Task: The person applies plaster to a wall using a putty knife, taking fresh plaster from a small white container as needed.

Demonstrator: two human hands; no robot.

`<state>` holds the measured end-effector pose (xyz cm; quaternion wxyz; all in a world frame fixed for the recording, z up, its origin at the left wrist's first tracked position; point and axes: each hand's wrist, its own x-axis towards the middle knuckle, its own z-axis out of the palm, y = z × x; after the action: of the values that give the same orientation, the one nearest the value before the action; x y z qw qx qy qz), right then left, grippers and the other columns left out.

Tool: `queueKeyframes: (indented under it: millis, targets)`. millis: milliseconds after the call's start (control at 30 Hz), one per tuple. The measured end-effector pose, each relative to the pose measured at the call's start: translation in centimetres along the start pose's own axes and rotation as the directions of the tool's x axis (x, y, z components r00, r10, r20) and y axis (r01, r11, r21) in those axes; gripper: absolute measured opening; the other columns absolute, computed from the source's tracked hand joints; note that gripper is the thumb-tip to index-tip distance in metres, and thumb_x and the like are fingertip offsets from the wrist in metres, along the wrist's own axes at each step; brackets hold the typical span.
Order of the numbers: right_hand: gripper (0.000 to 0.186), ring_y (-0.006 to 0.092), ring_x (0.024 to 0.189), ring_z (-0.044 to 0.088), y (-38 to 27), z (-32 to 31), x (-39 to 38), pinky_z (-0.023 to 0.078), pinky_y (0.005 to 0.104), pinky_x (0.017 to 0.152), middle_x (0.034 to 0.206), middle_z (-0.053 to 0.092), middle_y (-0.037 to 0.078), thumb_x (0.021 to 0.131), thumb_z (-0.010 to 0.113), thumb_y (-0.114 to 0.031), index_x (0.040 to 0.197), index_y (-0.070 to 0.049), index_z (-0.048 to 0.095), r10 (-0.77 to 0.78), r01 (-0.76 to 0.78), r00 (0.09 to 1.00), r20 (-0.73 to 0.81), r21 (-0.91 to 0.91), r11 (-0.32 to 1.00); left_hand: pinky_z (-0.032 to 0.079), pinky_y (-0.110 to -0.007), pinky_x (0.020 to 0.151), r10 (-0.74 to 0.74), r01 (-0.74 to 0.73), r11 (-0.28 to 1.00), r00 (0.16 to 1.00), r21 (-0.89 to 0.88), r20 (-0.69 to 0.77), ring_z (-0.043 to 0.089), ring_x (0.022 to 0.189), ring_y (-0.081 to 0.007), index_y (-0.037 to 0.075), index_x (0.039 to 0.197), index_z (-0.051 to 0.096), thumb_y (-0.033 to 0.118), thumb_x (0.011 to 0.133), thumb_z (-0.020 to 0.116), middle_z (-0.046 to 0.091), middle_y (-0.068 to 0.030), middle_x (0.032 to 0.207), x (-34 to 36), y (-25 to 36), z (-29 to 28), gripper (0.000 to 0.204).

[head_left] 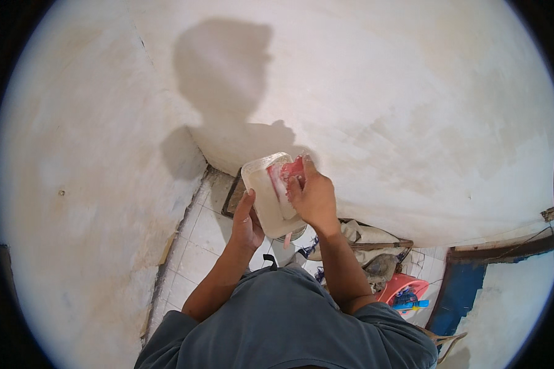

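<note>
My left hand (247, 226) grips the near left side of a shallow, translucent white plastic tub (271, 216), thumb up along its wall. The tub is held tilted in front of my body, close to the wall corner. My right hand (317, 198) is closed around a red scraper (294, 168), over the tub's far right part. White paste is smeared on the scraper and its lower edge reaches into the tub. Some paste also shows on my right fingers. My palm hides part of the scraper.
Pale, patchy plastered walls (400, 117) meet at a corner ahead. White floor tiles (206, 230) lie below. A beige sack (366, 235) rests along the wall base at right, beside a pink basin (406, 286) holding blue items. Further right is a blue panel (458, 295).
</note>
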<state>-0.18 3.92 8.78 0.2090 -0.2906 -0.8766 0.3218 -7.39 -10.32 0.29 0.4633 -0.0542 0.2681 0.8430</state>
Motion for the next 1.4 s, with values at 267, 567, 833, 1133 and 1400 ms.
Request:
queueKeyframes:
  millis: [267, 567, 833, 1133, 1400]
  targets:
    - [0.053, 0.0449, 0.081, 0.065, -3.3, 1.3, -1.1, 0.052, 0.0484, 0.072, 0.089, 0.065, 0.03, 0.085, 0.06, -0.014, 0.13, 0.01, 0.048, -0.155, 0.154, 0.987, 0.049, 0.012, 0.988, 0.048, -0.041, 0.101, 0.048, -0.047, 0.999, 0.998, -0.024, 0.031, 0.06, 0.116, -0.0247, 0.007, 0.134, 0.048, 0.036, 0.096, 0.059, 0.061, -0.0111, 0.127, -0.4, 0.3, -0.7, 0.049]
    - [0.051, 0.0398, 0.068, 0.067, -1.8, 0.2, 0.1, 0.052, 0.043, 0.063, 0.074, 0.065, 0.024, 0.084, 0.062, -0.012, 0.127, 0.011, 0.051, -0.083, 0.083, 0.995, -0.054, -0.011, 0.997, 0.049, -0.042, 0.1, 0.064, -0.063, 0.998, 0.998, -0.028, 0.008, 0.062, 0.113, -0.0238, 0.007, 0.132, 0.051, 0.036, 0.095, 0.06, 0.062, -0.01, 0.125, -1.2, 1.3, -0.6, 0.048]
    - [0.052, 0.0419, 0.072, 0.067, -2.6, 2.1, -1.3, 0.053, 0.0447, 0.066, 0.079, 0.066, 0.026, 0.085, 0.061, -0.015, 0.128, 0.011, 0.05, -0.145, 0.145, 0.989, -0.015, 0.018, 0.989, 0.05, -0.041, 0.098, 0.028, -0.028, 1.0, 0.999, -0.006, 0.023, 0.063, 0.112, -0.0235, 0.007, 0.132, 0.05, 0.036, 0.096, 0.059, 0.062, -0.0105, 0.124, -1.3, 1.1, 0.4, 0.048]
    - [0.053, 0.0425, 0.073, 0.067, -3.1, 0.5, -1.6, 0.053, 0.0439, 0.067, 0.079, 0.066, 0.025, 0.085, 0.063, -0.016, 0.129, 0.01, 0.051, -0.175, 0.175, 0.984, -0.028, -0.003, 0.985, 0.05, -0.04, 0.098, 0.049, -0.051, 0.998, 0.995, 0.021, 0.092, 0.063, 0.111, -0.0228, 0.006, 0.132, 0.05, 0.038, 0.096, 0.058, 0.062, -0.011, 0.124, -1.1, 1.2, 1.1, 0.05]
    - [0.052, 0.0373, 0.068, 0.068, -1.3, -0.1, -1.7, 0.053, 0.0407, 0.063, 0.073, 0.065, 0.023, 0.083, 0.062, -0.014, 0.129, 0.009, 0.052, 0.009, -0.006, 0.993, -0.116, 0.021, 1.0, 0.052, -0.038, 0.094, -0.049, 0.045, 0.998, 0.994, 0.053, 0.096, 0.065, 0.105, -0.0207, 0.008, 0.13, 0.052, 0.037, 0.096, 0.058, 0.065, -0.0079, 0.118, -0.1, 0.2, 2.0, 0.046]
